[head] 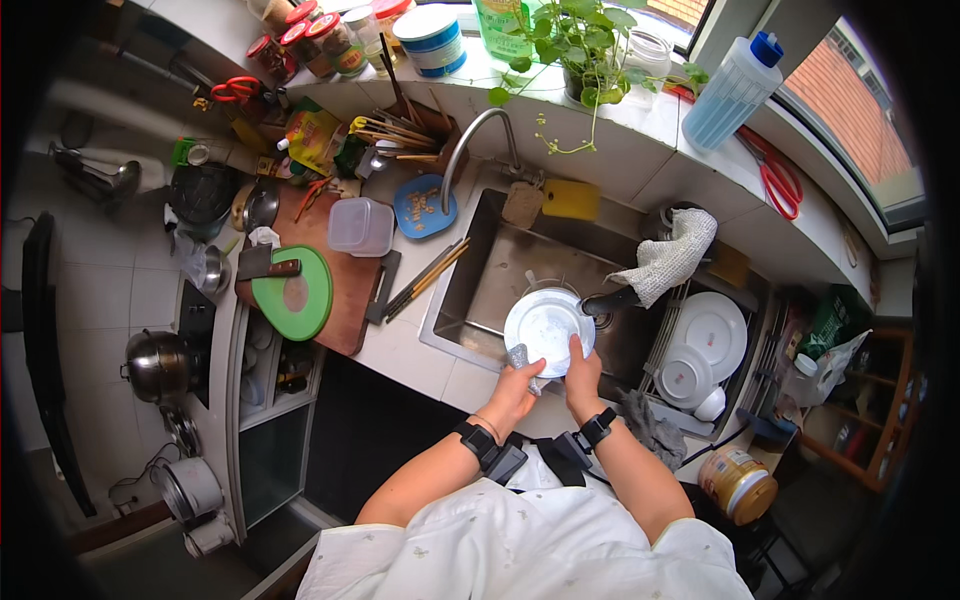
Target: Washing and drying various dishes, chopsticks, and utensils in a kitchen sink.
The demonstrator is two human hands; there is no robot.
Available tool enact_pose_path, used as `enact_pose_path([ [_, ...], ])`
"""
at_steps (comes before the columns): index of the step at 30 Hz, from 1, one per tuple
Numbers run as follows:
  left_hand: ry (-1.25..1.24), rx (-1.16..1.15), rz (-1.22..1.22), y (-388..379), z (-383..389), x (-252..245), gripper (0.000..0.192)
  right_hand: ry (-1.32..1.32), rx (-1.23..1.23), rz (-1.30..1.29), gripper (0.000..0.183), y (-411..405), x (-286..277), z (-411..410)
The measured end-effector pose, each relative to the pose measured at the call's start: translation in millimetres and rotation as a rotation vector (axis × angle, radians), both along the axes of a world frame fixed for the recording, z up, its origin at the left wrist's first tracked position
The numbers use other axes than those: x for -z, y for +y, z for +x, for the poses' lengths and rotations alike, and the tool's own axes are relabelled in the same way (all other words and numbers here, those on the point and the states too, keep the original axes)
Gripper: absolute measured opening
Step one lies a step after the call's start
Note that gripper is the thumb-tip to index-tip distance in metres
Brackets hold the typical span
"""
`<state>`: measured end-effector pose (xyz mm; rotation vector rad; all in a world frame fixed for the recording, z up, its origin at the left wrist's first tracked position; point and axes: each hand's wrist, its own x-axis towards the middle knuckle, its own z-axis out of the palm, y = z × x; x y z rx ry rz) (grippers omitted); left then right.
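Note:
A white plate (541, 322) is held between my two hands over the near side of the stainless steel sink (491, 259). At its lower left edge, my left hand (514, 390) grips the rim together with a grey scouring cloth (523, 361). My right hand (583, 369) holds the lower right rim, thumb on the upper face. Close to the plate's upper right edge is a black spout or hose end (611, 301), with a knitted whitish cloth (676, 255) draped behind it. The curved metal faucet (478, 135) arches at the sink's back left.
White plates (709, 337) and bowls stand in a drying rack at the right. Left of the sink lie chopsticks (427, 281), a blue dish (425, 207), a plastic container (361, 227) and a cleaver (270, 264) on a green board (307, 319). A grey rag (651, 431) lies by the sink's front edge.

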<state>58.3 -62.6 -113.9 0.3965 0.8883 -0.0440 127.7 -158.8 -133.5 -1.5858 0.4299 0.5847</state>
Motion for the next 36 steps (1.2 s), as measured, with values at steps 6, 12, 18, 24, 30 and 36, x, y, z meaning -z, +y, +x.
enact_pose_path([
  [6, 0.09, 0.086, 0.124, 39, -20, -31, 0.028, -0.17, -0.291, -0.131, 0.042, 26, 4, 7],
  [12, 0.205, -0.005, 0.427, 108, -70, -54, 0.02, -0.001, -0.53, -0.018, 0.042, 74, 5, 6],
  [18, 0.208, -0.127, 0.569, 148, -62, -70, 0.021, -0.011, -0.785, 0.071, 0.04, 132, 35, -42],
  [24, 0.147, -0.108, 0.54, 153, -46, -61, 0.022, 0.019, -0.96, 0.127, 0.035, 153, 46, -58],
  [30, 0.119, 0.025, 0.464, 146, -23, -51, 0.021, 0.012, -1.004, 0.143, 0.022, 152, 51, -56],
  [36, 0.045, 0.147, 0.424, 140, -4, -33, 0.022, 0.388, -0.686, 0.137, 0.031, 113, 37, -15],
])
